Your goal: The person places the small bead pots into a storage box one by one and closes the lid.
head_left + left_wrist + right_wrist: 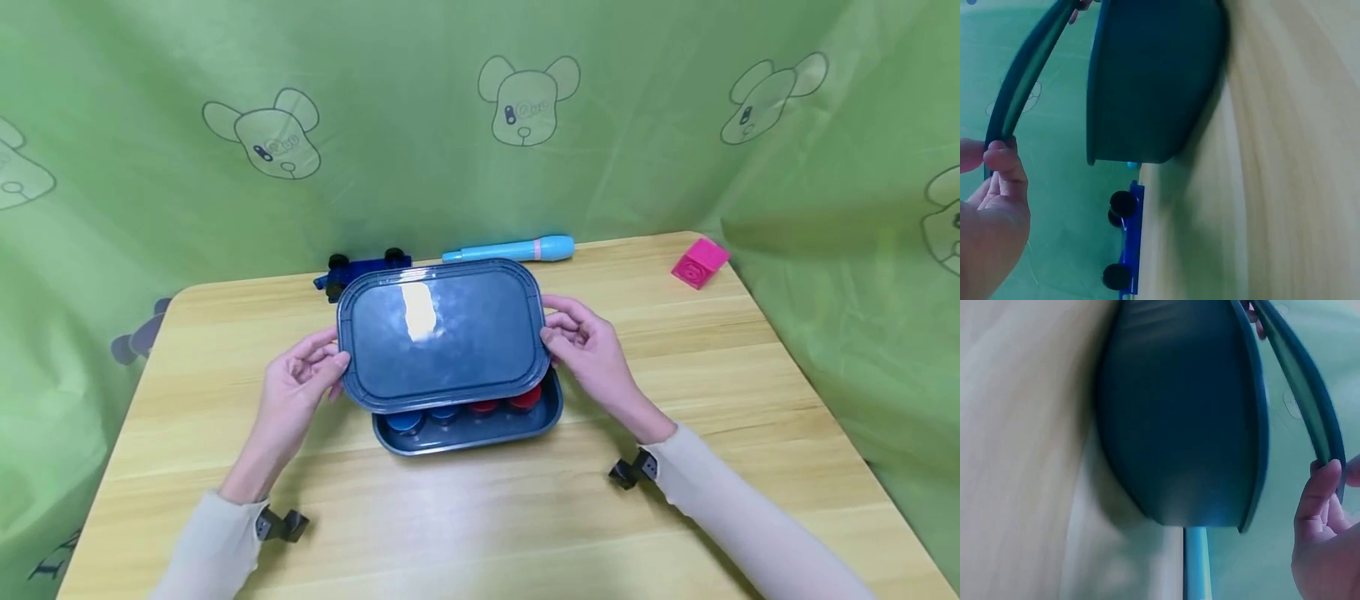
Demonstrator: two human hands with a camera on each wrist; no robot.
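Observation:
Both hands hold a dark blue-grey plastic lid (450, 350) by its short ends, above a matching box (480, 437) on the table. My left hand (300, 383) pinches the lid's left edge between thumb and fingers. At the opposite end, my right hand (588, 354) pinches the rim the same way. Inside the box, blue round pieces (406, 422) show at the left and red round pieces (527, 399) at the right; the lid hides the rest. The left wrist view shows the lid (1019, 75) tilted and apart from the box (1154, 87).
Behind the lid a blue toy car (363, 268) lies on its side, left of a light blue toy microphone (517, 249) along the back edge. A pink block (700, 262) sits at the table's back right corner. Green printed cloth (420, 142) hangs behind the wooden table (465, 525).

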